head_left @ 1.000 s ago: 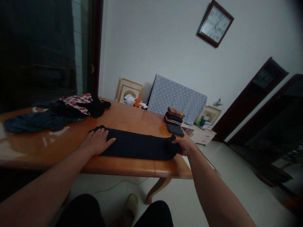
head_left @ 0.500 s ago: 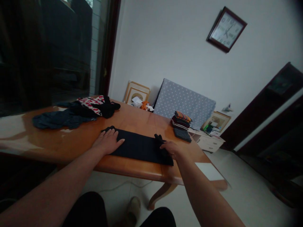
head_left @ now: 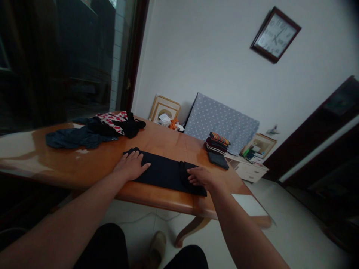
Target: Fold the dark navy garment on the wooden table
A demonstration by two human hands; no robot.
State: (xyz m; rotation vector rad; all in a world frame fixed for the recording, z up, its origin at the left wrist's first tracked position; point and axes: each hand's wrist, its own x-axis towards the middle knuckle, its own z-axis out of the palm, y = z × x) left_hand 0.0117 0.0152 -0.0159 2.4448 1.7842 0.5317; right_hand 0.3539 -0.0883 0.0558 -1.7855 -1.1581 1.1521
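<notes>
A dark navy garment [head_left: 162,171] lies in a long flat strip along the table's near edge; its exact kind does not show. At its left end my left hand [head_left: 131,165] rests flat, fingers stretched and thumb out to the side. Toward the other end, a part of the cloth is turned over on top of the strip. My right hand [head_left: 200,177] is at this turned-over part, with curled fingers that grip its edge. The fingertips are partly lost against the dark cloth.
Loose clothes [head_left: 95,129] lie heaped at the table's left. A stack of folded clothes [head_left: 217,144] stands at the back right, with a dark grey folded piece [head_left: 218,160] in front. A white sheet [head_left: 249,204] lies near the right corner of the wooden table [head_left: 168,144].
My right hand has brought the bunched, raised end of the cloth down flatter onto the strip. My left hand stays pressed on the left end. The view has shifted slightly.
</notes>
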